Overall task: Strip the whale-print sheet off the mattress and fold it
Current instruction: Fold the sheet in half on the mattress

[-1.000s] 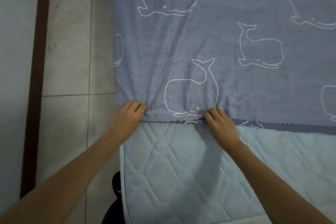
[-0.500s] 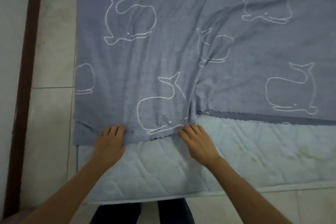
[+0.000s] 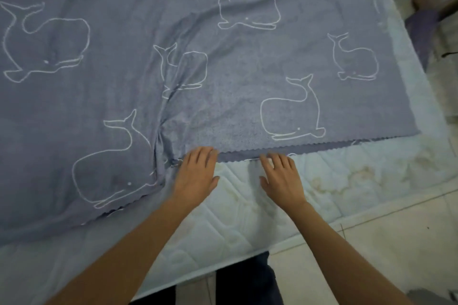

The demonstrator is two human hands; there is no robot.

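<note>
The left hand [image 3: 195, 176] lies palm-down with straight fingers, their tips reaching the zigzag-cut hem [image 3: 334, 144] of the whale-print sheet [image 3: 235, 96]; it grips nothing. Just beside it the right hand [image 3: 282, 179] is likewise flat and spread. Its fingertips touch the same hem, with nothing pinched that I can see.

Under both palms is the bare mattress [image 3: 238, 220], pale and quilted in diamond stitching, with yellowish stains out past the right hand. Ahead of the fingers the sheet covers the rest of the bed. It is a soft, blue-grey, nubbly cloth with white whale outlines. Outward from the left hand it bunches into a deep crease, and its hem there lies nearer the person.

Stripping looks partly done, with only the near strip uncovered. Next, I judge, each hand must pinch the hem and draw evenly, since limp cloth drags and wrinkles.
</note>
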